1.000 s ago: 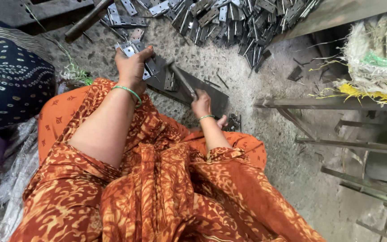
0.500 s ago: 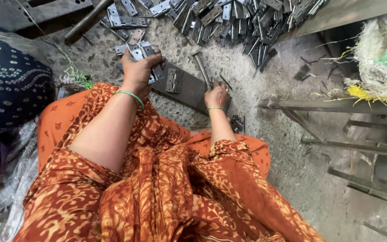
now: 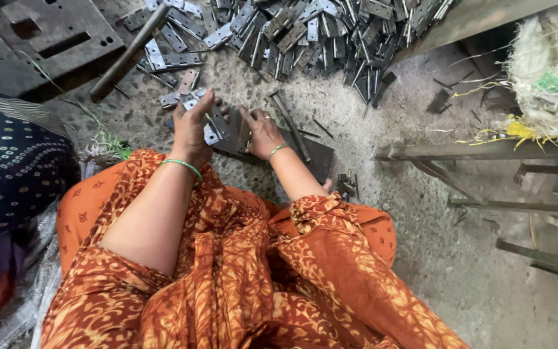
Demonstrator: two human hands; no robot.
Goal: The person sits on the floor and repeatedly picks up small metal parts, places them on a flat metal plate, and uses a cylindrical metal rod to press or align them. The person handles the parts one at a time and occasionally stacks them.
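Both hands on one metal hinge (image 3: pixel 217 126) now, over the dark steel plate (image 3: pixel 318 158). Left hand (image 3: pixel 192 126) curled round its leaf, right hand (image 3: pixel 263 132) pinching the other side. A big heap of hinges (image 3: pixel 330 39) waits behind; finished count unclear. Half a second ago the right hand was well apart, beside the metal rod (image 3: pixel 290 125).

— Any open floor near the hands?
— Bare concrete floor (image 3: pixel 414 213) to the right. Ahead, a heap of metal hinges (image 3: pixel 318 32) blocks the way; a dark rod (image 3: pixel 127 55) slants across the left, and a metal frame (image 3: pixel 485 155) closes the far right.
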